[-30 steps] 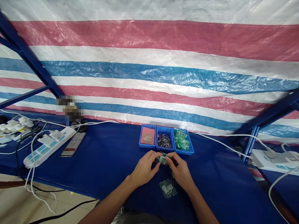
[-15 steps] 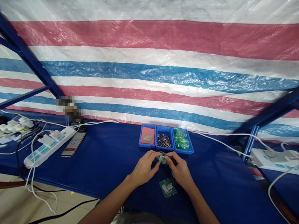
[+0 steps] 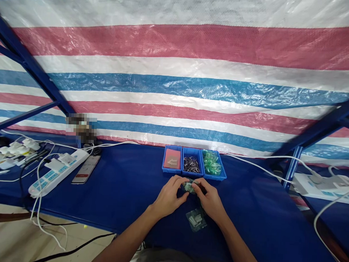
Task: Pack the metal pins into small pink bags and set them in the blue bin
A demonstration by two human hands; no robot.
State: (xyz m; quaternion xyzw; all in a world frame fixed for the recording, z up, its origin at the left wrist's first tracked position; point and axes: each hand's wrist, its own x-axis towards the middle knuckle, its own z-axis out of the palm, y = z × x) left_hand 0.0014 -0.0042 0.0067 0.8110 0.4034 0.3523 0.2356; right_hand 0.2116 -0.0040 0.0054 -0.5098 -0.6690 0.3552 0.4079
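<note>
Between my two hands is a small clear plastic bag (image 3: 189, 186) with pale pieces in it. My left hand (image 3: 171, 196) pinches its left side, and my right hand (image 3: 209, 197) grips its right side with thumb and fingers. The fingers partly cover the bag. Nearer my body, a second clear bag (image 3: 196, 220) with several whitish pieces lies flat on the blue table (image 3: 126, 194). Just beyond my hands stand three joined blue bins: one with pink cards (image 3: 171, 157), one with screws or nails (image 3: 191, 164), one with green plastic packets (image 3: 212, 163).
A white power strip (image 3: 58, 173) with plugs and cables lies at the left, a phone (image 3: 86, 169) beside it. Chargers (image 3: 16, 150) are heaped at far left. Another power strip (image 3: 324, 188) is at the right. Striped sheeting (image 3: 176, 85) hangs behind the table.
My fingers have shifted very slightly on the bag, and a little more of it shows. The view has moved a touch; the bins and the second bag stay in place.
</note>
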